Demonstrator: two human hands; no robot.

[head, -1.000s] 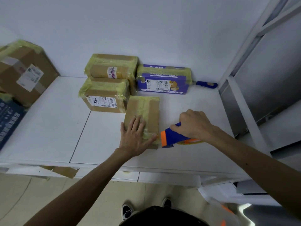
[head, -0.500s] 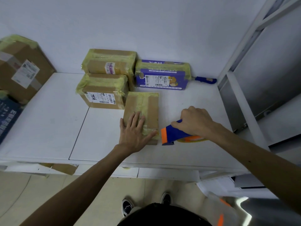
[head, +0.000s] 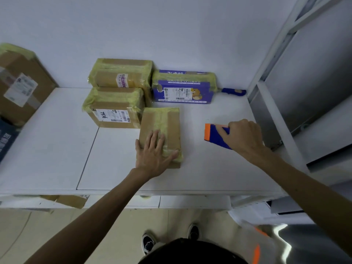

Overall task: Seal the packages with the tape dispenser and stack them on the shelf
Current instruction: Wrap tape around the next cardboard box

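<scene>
- Rightward, the right hand (head: 242, 136) is carrying the tape dispenser (head: 214, 135) away from the flat package (head: 167, 121). Half a second ago the tool was sitting just beside the package's near right corner, and now it is hanging well apart from it.
- Underneath everything, the white worktop (head: 57, 140) is carrying the parcels, with a thin seam running near to far through its left half.
- At the far left edge, a large brown carton (head: 22, 86) is sitting with yellowish tape over its top and a white label on its side.
- At the far centre, two brown parcels wrapped in yellowish tape are sitting one behind the other: the near parcel (head: 114, 109) is showing a white label, and the far parcel (head: 122, 75) is standing against the wall.
- Just right of them, a purple box (head: 182, 88) with tape across its top is standing against the wall.
- In the middle, the flat package is lying with a taped strip running along its length, its far left corner just beside the near parcel.
- On the package's near end, the left hand (head: 152, 155) is staying flat, pressing down with its fingers straight and spread.
- Round the dispenser's blue body, the right hand's fingers are curling tightly, and the tool's orange edge is facing left.
- At the far right, a small blue handle (head: 233, 91) is sticking out from behind the purple box.
</scene>
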